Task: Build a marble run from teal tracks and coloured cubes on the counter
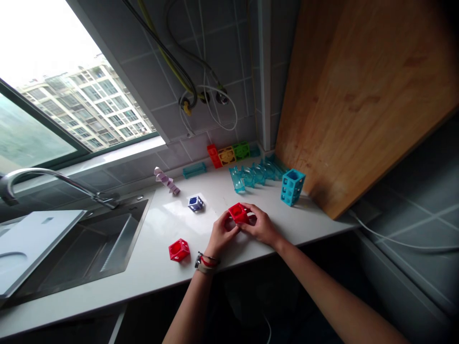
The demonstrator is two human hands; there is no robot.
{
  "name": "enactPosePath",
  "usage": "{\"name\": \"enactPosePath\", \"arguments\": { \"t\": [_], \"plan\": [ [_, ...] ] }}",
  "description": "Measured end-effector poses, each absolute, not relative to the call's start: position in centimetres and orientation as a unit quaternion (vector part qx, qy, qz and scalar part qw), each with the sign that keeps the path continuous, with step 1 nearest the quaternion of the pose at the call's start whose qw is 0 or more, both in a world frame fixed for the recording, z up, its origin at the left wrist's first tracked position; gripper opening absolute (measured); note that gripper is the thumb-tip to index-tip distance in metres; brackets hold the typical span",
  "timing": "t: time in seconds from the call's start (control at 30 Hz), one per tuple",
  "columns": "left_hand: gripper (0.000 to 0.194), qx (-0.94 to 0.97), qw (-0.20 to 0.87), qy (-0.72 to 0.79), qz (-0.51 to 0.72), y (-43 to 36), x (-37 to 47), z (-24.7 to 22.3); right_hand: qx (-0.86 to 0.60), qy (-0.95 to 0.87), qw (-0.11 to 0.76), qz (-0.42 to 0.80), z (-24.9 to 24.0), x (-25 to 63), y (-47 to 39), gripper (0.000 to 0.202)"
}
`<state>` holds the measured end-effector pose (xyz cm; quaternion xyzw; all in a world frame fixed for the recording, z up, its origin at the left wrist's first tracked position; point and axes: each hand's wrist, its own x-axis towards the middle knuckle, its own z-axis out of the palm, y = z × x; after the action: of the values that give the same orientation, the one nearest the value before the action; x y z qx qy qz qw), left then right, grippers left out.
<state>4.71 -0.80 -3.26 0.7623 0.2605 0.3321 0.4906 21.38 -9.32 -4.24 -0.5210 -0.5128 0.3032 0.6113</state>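
Observation:
Both of my hands grip one red block with a round hole in its top, just above the white counter near its front edge. My left hand has its fingers round the block's left side. On the right side, my right hand closes its thumb and fingers on the same block. Another red block lies on the counter to the left of my left wrist. A dark blue and white block sits farther back, left of the held block.
Teal pieces lie in a row at the back, beside a tall teal block. Red, yellow and green blocks line the wall. A pale purple stack stands near the sink. A wooden board leans at right.

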Motion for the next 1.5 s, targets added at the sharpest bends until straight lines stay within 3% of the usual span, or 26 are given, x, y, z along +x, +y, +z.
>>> {"name": "enactPosePath", "arguments": {
  "t": [0.13,0.3,0.5,0.73,0.93,1.1,1.3,1.43,1.5],
  "plan": [
    [0.052,0.772,0.478,0.256,0.331,-1.1,4.7,-3.1,-0.525,-0.503,0.617,0.301,-4.4,21.5,-9.2,0.06],
    [0.082,0.779,0.452,0.263,0.345,-1.1,4.6,-3.7,-0.533,-0.488,0.627,0.292,-4.7,21.5,-8.9,0.06],
    [0.091,0.79,0.386,0.289,0.379,-3.7,4.3,-3.3,-0.547,-0.486,0.625,0.271,-5.0,21.4,-8.9,0.06],
    [0.071,0.829,0.145,0.369,0.395,-13.0,-2.4,-0.7,-0.561,-0.49,0.618,0.252,-4.8,21.3,-9.0,0.054],
    [0.065,0.768,0.034,0.488,0.413,-10.1,-11.2,0.0,-0.553,-0.514,0.599,0.267,-5.1,21.2,-9.0,0.059],
    [0.085,0.757,0.155,0.546,0.324,-5.1,-13.9,-1.0,-0.545,-0.539,0.58,0.275,-5.0,21.2,-9.2,0.06],
    [0.059,0.703,0.29,0.546,0.352,-3.9,-11.2,-0.6,-0.534,-0.576,0.546,0.293,-3.8,21.5,-10.1,0.058],
    [0.058,0.682,0.377,0.506,0.37,-5.4,-7.3,0.7,-0.519,-0.597,0.516,0.329,-2.9,23.0,-11.4,0.061],
    [0.059,0.61,0.492,0.477,0.398,-6.1,-4.9,1.4,-0.518,-0.598,0.506,0.343,-2.5,24.1,-12.2,0.058]
  ]
}}
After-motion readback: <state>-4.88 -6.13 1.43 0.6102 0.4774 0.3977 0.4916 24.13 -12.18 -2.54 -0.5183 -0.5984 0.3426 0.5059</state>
